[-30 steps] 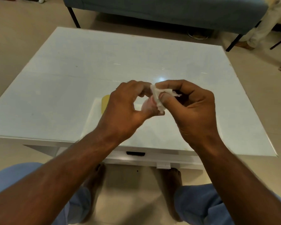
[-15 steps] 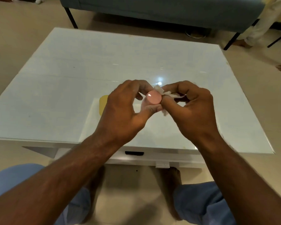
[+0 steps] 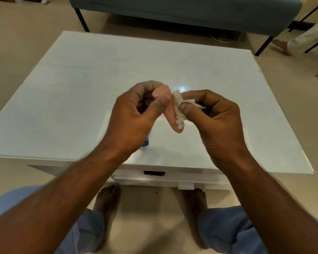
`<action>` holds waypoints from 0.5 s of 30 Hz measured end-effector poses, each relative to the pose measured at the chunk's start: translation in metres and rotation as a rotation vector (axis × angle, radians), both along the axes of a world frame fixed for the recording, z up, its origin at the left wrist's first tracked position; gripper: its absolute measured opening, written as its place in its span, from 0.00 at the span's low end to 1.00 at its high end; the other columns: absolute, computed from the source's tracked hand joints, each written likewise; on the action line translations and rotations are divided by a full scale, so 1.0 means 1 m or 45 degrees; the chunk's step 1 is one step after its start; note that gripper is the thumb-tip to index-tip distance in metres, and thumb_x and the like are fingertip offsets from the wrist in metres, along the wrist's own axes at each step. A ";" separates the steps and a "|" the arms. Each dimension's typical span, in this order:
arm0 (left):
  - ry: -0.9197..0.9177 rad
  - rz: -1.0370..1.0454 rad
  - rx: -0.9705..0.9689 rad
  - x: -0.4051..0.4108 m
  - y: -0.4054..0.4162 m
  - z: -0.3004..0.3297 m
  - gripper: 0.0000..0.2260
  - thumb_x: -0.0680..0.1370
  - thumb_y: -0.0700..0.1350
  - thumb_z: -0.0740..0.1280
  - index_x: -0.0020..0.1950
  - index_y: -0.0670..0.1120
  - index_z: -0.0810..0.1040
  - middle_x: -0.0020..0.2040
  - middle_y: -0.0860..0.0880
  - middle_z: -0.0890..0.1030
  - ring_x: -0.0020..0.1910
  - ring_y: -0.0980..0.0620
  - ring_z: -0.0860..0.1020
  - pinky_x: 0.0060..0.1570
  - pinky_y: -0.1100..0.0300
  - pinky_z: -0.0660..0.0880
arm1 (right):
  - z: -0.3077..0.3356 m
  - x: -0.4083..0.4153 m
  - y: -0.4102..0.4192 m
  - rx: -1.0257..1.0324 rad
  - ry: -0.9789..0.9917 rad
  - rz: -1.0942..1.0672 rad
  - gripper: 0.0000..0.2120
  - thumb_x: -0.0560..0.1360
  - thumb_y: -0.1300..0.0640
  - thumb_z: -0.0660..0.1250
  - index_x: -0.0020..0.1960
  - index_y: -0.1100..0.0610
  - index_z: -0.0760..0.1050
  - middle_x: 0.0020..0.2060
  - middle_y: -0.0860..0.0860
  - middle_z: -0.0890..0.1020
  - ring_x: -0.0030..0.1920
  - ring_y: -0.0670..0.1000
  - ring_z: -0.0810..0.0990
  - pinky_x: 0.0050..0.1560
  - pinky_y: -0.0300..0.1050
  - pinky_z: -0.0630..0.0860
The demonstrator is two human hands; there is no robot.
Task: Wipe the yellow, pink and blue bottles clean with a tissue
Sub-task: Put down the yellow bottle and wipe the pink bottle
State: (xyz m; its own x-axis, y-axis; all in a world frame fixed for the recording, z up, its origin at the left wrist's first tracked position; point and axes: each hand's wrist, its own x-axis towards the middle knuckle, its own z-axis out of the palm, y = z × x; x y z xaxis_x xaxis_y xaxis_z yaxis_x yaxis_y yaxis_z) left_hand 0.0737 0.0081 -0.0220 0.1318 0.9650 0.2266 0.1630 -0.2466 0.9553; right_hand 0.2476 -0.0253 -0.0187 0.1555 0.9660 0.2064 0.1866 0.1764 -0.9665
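My left hand grips a small pink bottle above the white table, held tilted with one end toward me. My right hand pinches a crumpled white tissue pressed against the bottle's right side. A sliver of the blue bottle shows on the table just under my left wrist. The yellow bottle is hidden behind my left hand.
The table has a drawer with a dark handle at its near edge; my knees and bare feet are below it. A teal bench stands beyond the table. Another person's legs and feet are at the far right.
The pink bottle has turned from end-on to tilted sideways in my left hand. The tissue moved from its end to its right side. My view shifted; the yellow bottle went out of sight.
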 end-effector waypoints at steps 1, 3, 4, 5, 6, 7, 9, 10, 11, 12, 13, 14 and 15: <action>0.003 -0.039 -0.001 0.003 -0.002 -0.001 0.13 0.78 0.51 0.67 0.61 0.49 0.79 0.52 0.56 0.84 0.52 0.60 0.83 0.50 0.70 0.77 | 0.002 0.000 0.000 0.046 0.019 -0.004 0.08 0.79 0.63 0.72 0.57 0.61 0.85 0.49 0.55 0.88 0.51 0.55 0.87 0.56 0.53 0.85; -0.029 -0.021 -0.027 0.006 -0.003 -0.003 0.13 0.77 0.53 0.67 0.61 0.52 0.78 0.52 0.57 0.84 0.52 0.61 0.83 0.50 0.71 0.77 | 0.001 0.003 0.002 -0.005 -0.051 -0.027 0.07 0.79 0.61 0.72 0.56 0.59 0.85 0.47 0.52 0.88 0.49 0.50 0.87 0.51 0.45 0.84; -0.053 0.033 -0.055 0.004 0.000 -0.004 0.14 0.77 0.54 0.67 0.61 0.53 0.78 0.53 0.57 0.84 0.53 0.61 0.82 0.51 0.69 0.77 | -0.001 0.005 0.002 -0.090 -0.123 -0.040 0.06 0.79 0.61 0.73 0.55 0.56 0.86 0.45 0.49 0.88 0.45 0.45 0.86 0.47 0.38 0.82; -0.085 0.105 -0.094 0.001 0.004 -0.005 0.15 0.78 0.55 0.66 0.63 0.53 0.78 0.55 0.57 0.84 0.55 0.60 0.82 0.54 0.66 0.78 | -0.003 0.008 0.003 -0.187 -0.196 -0.052 0.06 0.78 0.60 0.73 0.53 0.54 0.86 0.42 0.46 0.87 0.40 0.40 0.84 0.41 0.32 0.78; -0.126 0.172 -0.144 -0.002 0.009 -0.005 0.17 0.78 0.56 0.66 0.65 0.52 0.78 0.57 0.55 0.84 0.57 0.58 0.82 0.58 0.61 0.79 | -0.005 0.011 0.003 -0.276 -0.231 -0.072 0.06 0.77 0.60 0.73 0.51 0.53 0.86 0.40 0.45 0.86 0.36 0.38 0.81 0.37 0.30 0.75; -0.178 0.212 -0.205 -0.005 0.013 -0.004 0.19 0.77 0.57 0.66 0.66 0.51 0.77 0.59 0.53 0.84 0.58 0.55 0.83 0.61 0.55 0.79 | -0.006 0.013 0.003 -0.338 -0.209 -0.104 0.05 0.77 0.60 0.72 0.50 0.53 0.86 0.39 0.46 0.86 0.34 0.38 0.81 0.35 0.30 0.75; -0.300 0.206 -0.318 -0.009 0.017 -0.005 0.22 0.75 0.56 0.68 0.66 0.48 0.78 0.59 0.51 0.84 0.57 0.53 0.84 0.62 0.51 0.79 | -0.005 0.017 0.003 -0.386 -0.038 -0.165 0.06 0.78 0.63 0.70 0.47 0.55 0.85 0.38 0.49 0.86 0.37 0.43 0.83 0.41 0.38 0.82; -0.332 0.178 -0.362 -0.009 0.017 -0.007 0.20 0.75 0.55 0.69 0.65 0.48 0.79 0.58 0.51 0.85 0.56 0.53 0.84 0.61 0.52 0.79 | -0.004 0.017 0.004 -0.400 0.085 -0.183 0.08 0.78 0.64 0.69 0.45 0.55 0.85 0.39 0.50 0.86 0.39 0.47 0.84 0.46 0.43 0.84; -0.312 0.149 -0.394 -0.008 0.016 -0.010 0.16 0.76 0.53 0.71 0.62 0.49 0.80 0.55 0.53 0.86 0.54 0.56 0.84 0.59 0.54 0.80 | -0.002 0.018 0.005 -0.414 0.203 -0.204 0.08 0.78 0.65 0.68 0.45 0.56 0.84 0.39 0.51 0.86 0.39 0.49 0.84 0.49 0.46 0.84; -0.230 0.130 -0.398 -0.006 0.015 -0.014 0.12 0.76 0.51 0.72 0.58 0.52 0.81 0.51 0.57 0.86 0.51 0.60 0.84 0.55 0.59 0.81 | -0.001 0.019 0.006 -0.422 0.290 -0.234 0.08 0.78 0.66 0.68 0.46 0.57 0.84 0.40 0.52 0.86 0.39 0.50 0.83 0.50 0.47 0.85; -0.091 0.125 -0.363 -0.003 0.013 -0.016 0.08 0.76 0.51 0.73 0.54 0.55 0.81 0.48 0.62 0.85 0.48 0.64 0.83 0.47 0.66 0.81 | 0.000 0.019 0.007 -0.421 0.342 -0.270 0.07 0.78 0.66 0.68 0.47 0.58 0.84 0.40 0.53 0.85 0.40 0.50 0.83 0.51 0.47 0.85; 0.082 0.135 -0.300 -0.001 0.010 -0.019 0.08 0.74 0.51 0.74 0.52 0.57 0.79 0.46 0.64 0.84 0.46 0.66 0.82 0.39 0.73 0.78 | 0.001 0.020 0.008 -0.414 0.376 -0.305 0.07 0.78 0.66 0.68 0.48 0.58 0.84 0.41 0.53 0.85 0.40 0.50 0.84 0.52 0.47 0.85; 0.245 0.156 -0.229 0.002 0.008 -0.022 0.10 0.73 0.52 0.76 0.51 0.56 0.78 0.45 0.64 0.82 0.46 0.66 0.81 0.35 0.76 0.75 | 0.001 0.020 0.009 -0.405 0.404 -0.332 0.07 0.78 0.66 0.68 0.49 0.58 0.84 0.41 0.53 0.86 0.41 0.50 0.84 0.51 0.46 0.85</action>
State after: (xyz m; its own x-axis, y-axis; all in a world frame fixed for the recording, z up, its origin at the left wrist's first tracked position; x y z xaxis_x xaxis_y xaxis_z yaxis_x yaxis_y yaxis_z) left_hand 0.0757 0.0157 -0.0436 0.0356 0.9988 0.0322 0.3634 -0.0430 0.9307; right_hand 0.2679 -0.0161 -0.0179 0.4069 0.8940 -0.1877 -0.1261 -0.1485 -0.9808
